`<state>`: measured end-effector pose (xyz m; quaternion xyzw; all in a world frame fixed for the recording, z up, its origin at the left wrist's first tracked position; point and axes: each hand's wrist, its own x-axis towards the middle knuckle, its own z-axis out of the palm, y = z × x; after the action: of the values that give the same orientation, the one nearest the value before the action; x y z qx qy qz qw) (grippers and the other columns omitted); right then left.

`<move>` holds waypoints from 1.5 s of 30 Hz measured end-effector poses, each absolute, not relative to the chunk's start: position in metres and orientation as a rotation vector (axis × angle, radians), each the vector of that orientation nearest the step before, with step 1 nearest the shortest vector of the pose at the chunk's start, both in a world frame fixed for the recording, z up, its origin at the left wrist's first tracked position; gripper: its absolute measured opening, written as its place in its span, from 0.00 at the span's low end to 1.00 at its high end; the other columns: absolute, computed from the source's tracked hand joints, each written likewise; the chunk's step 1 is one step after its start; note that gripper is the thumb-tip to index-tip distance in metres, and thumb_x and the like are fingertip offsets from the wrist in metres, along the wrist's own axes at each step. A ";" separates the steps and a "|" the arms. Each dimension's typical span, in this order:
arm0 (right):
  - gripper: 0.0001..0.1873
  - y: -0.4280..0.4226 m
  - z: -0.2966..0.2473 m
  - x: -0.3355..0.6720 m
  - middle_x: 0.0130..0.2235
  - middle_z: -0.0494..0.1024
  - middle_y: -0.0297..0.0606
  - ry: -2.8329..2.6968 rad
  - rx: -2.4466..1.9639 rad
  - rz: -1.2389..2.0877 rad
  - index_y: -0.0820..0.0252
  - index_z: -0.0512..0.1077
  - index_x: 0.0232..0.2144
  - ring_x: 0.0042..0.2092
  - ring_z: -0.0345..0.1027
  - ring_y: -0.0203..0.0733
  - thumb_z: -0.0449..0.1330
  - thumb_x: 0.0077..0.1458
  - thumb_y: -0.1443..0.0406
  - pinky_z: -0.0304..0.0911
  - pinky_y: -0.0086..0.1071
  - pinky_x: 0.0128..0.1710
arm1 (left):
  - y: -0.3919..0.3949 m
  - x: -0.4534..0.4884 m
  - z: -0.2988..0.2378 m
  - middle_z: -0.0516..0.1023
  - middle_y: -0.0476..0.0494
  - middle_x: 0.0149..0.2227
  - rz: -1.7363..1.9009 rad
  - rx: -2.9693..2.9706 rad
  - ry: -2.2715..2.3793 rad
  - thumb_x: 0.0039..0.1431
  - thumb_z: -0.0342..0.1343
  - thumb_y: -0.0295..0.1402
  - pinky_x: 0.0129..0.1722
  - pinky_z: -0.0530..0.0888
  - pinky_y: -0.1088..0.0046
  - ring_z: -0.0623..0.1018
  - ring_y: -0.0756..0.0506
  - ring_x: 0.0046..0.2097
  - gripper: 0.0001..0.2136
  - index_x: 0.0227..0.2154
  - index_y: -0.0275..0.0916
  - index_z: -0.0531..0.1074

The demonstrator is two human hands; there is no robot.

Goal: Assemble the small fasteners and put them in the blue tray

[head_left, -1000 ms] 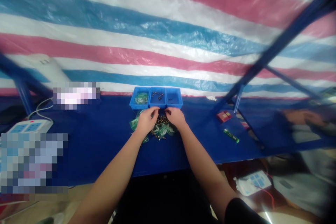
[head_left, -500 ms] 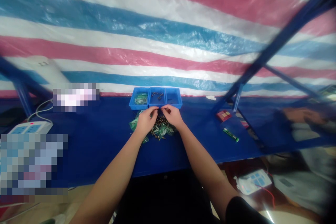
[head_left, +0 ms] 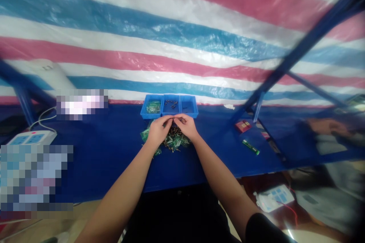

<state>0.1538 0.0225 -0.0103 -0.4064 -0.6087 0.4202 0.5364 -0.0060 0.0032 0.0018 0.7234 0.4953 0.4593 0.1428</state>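
My left hand (head_left: 159,130) and my right hand (head_left: 186,126) meet fingertip to fingertip above a pile of small parts (head_left: 176,139). Both are closed in a pinch; whatever sits between the fingers is too small to make out. Green-and-clear pieces and brass-coloured metal bits make up the pile, partly covered by my hands. Just beyond my fingers stand three joined blue bins. Green-and-clear pieces lie in the left bin (head_left: 144,111), several dark metal parts in the middle bin (head_left: 170,113), and a small dark piece in the right bin (head_left: 194,112).
On the blue table (head_left: 114,159), a red box (head_left: 243,126) and a green tube (head_left: 250,147) lie to the right. A white power strip (head_left: 32,138) sits at the left. Blue frame bars (head_left: 281,70) slant up at both sides. Another person's hands (head_left: 327,126) show blurred at far right.
My two hands have come closer together, so the fingertips now touch or nearly touch. The bins and the pile look the same.
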 end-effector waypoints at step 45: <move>0.14 0.027 -0.015 0.155 0.37 0.81 0.39 -1.448 -0.948 0.966 0.58 0.79 0.38 0.38 0.75 0.42 0.64 0.52 0.57 0.71 0.35 0.41 | 0.001 -0.005 0.007 0.80 0.48 0.32 1.261 2.004 1.513 0.63 0.51 0.41 0.34 0.70 0.73 0.77 0.48 0.31 0.12 0.42 0.42 0.74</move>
<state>0.1553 0.0266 -0.0148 -0.4001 -0.6110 0.4077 0.5480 -0.0052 0.0009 0.0067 0.7034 0.5311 0.4426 0.1654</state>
